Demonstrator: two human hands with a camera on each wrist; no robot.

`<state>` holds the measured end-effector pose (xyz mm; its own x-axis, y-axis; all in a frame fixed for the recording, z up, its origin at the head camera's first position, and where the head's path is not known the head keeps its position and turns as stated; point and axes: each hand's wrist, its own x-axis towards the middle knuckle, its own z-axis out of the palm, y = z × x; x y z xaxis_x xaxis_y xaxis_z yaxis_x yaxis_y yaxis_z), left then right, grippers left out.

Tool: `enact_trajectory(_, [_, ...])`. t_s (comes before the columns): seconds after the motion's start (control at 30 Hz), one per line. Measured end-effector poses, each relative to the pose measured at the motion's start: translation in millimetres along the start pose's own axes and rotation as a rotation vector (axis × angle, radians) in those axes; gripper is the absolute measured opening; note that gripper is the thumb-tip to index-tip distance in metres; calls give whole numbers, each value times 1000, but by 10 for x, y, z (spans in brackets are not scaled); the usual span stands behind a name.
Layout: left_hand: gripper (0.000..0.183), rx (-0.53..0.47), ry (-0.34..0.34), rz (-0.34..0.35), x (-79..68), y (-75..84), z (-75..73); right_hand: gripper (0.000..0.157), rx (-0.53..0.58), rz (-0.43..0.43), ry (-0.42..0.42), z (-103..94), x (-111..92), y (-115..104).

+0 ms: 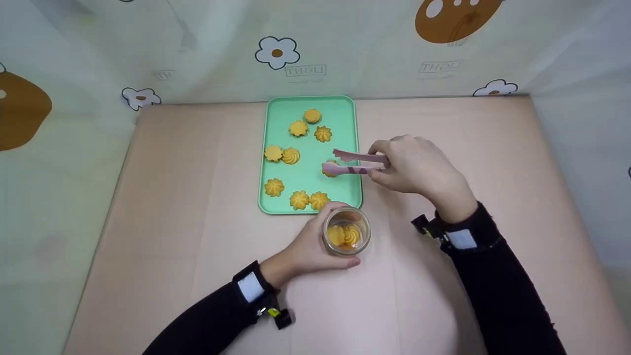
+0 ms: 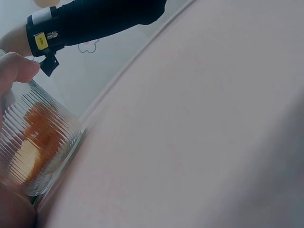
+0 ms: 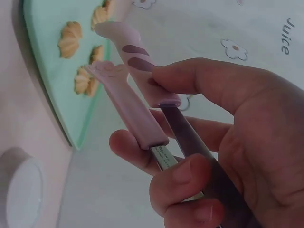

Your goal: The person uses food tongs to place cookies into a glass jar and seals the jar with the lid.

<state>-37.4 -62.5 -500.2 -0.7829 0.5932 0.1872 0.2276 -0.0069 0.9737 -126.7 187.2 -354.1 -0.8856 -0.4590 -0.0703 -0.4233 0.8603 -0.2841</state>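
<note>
My right hand (image 1: 419, 165) grips a pair of tongs (image 3: 130, 107) with pink tips and a metal body. Their two tips are apart, over the right side of a green tray (image 1: 315, 180). One cookie (image 1: 329, 175) lies partly hidden beneath the lower tip; whether they touch, I cannot tell. My left hand (image 1: 313, 246) curls round a clear glass jar (image 1: 367, 236) in front of the tray's near right corner. Inside the jar are yellow cookies (image 1: 351, 235); the left wrist view shows its ribbed wall. Several flower-shaped cookies (image 1: 274, 187) lie spread over the tray.
The tray rests on a pale pink table (image 1: 172, 207), near its back edge. Behind it hangs a light curtain (image 1: 207, 59) printed with flowers and brown shapes. A blurred whitish round shape (image 3: 23, 190) shows low in the right wrist view.
</note>
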Motion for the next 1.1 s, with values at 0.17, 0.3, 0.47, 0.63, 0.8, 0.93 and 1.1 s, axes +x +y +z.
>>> enact_trajectory(0.17, [92, -8, -4, -5, -1, -1, 4, 37, -48, 18, -40, 91, 108, -52])
enact_trajectory(0.3, [92, -10, -4, -5, -6, -5, 7, 39, -82, 36, -64, 105, 170, -93])
enact_trajectory(0.47, [92, -4, -1, -16, -6, -3, 6, 37, -104, 40, -88, 95, 208, -131])
enact_trajectory(0.63, [92, 0, -1, -32, -7, -1, 5, 34, -115, 44, -117, 79, 224, -164])
enact_trajectory(0.8, [92, 6, -1, -23, -3, 2, 6, 24, -121, 32, -110, 63, 209, -174])
enact_trajectory(0.93, [92, 15, 4, -15, -3, 6, 6, 22, -121, 19, -110, 59, 192, -159])
enact_trajectory(1.1, [92, 13, 6, -18, -4, 8, 4, 23, -109, 16, -124, 62, 186, -133])
